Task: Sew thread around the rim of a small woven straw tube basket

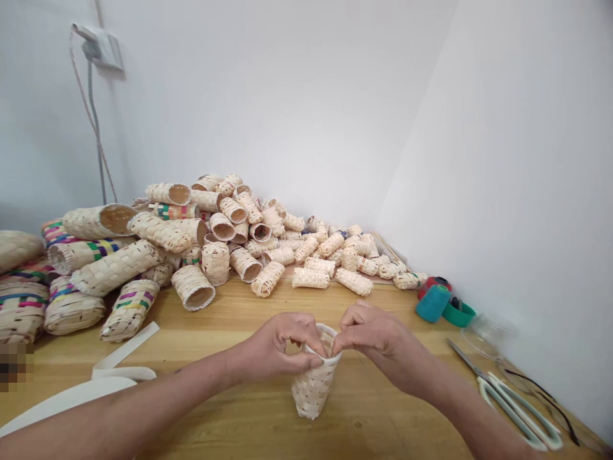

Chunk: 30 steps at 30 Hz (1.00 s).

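A small woven basket (313, 388) of pale strips, with a white band round its rim, hangs slightly tilted over the wooden table. My left hand (282, 344) pinches the rim on its left side, the index finger inside the opening and the thumb outside. On the rim's right side my right hand (371, 342) is closed, thumb and index finger pressed together at the edge. Whether a needle or thread is between those fingertips is too small to tell.
Many woven baskets (215, 262) are heaped along the wall. White strip (119, 372) lies at left. At right are a teal thread spool (433, 303), a green ring (458, 314), a clear container (483, 335), scissors (507, 402) and glasses (546, 393). The wooden table (230, 421) spreads below.
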Tool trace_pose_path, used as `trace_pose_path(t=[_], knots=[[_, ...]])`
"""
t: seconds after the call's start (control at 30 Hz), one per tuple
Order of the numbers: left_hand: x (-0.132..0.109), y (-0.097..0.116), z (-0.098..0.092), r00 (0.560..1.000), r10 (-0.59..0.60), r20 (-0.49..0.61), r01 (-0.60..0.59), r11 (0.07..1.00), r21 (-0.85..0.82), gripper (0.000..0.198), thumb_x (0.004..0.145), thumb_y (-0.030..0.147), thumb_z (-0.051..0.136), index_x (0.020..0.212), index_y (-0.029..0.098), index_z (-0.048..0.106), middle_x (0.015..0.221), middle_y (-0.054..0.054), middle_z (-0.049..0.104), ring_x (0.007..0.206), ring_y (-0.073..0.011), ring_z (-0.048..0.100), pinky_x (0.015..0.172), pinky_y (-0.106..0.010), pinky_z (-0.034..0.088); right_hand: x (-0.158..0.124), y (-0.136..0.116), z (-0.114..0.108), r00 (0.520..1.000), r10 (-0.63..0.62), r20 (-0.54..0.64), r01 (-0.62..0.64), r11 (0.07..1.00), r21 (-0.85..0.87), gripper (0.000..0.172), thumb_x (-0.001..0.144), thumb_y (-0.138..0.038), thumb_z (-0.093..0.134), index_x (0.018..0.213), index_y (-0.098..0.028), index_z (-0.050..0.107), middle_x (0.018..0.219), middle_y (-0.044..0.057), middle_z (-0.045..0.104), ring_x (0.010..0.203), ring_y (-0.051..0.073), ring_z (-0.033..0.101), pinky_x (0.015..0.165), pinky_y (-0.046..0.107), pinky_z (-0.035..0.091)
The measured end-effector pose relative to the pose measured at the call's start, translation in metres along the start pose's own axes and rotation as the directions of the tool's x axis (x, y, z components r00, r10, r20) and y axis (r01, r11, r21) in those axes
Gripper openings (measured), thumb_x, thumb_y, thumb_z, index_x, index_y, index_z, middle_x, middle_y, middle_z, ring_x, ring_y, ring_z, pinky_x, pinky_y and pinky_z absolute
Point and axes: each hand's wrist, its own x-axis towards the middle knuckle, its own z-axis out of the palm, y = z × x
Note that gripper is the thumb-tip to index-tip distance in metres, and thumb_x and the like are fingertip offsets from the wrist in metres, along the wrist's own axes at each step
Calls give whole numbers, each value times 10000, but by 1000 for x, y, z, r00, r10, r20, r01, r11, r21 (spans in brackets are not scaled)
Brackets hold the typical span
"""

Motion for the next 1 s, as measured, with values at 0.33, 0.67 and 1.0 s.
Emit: trace_pose_path(t=[0.33, 0.67, 1.0], knots=[[-1, -2, 0, 1000, -8, 24, 8, 1000, 1, 169, 785, 262, 624, 789, 121, 717, 723, -59, 619, 685, -134, 545, 656, -237, 421, 12, 2, -1, 990, 2, 140, -24, 988, 154, 297, 953, -246, 435, 796, -207, 684, 755, -6, 545, 728, 103, 510, 662, 225, 364], [1, -7, -2, 996, -66, -53, 65, 998, -20, 267, 785, 365, 615, 734, 115, 694, 659, -50, 599, 647, -141, 491, 628, -258, 370, 10, -2, 1, 993, 118, 15, -117, 993, -31, 194, 931, -197, 483, 973, -260, 661, 847, -14, 633, 814, 148, 532, 722, 276, 375], [1, -8, 0, 991, -89, -97, 86, 996, -29, 242, 777, 341, 628, 762, 114, 710, 618, -22, 550, 612, -124, 436, 580, -240, 317, -10, -20, 43, 962, 112, -248, -134, 988, -71, 142, 885, -144, 500, 984, -219, 569, 914, 17, 624, 874, 205, 499, 776, 360, 365]])
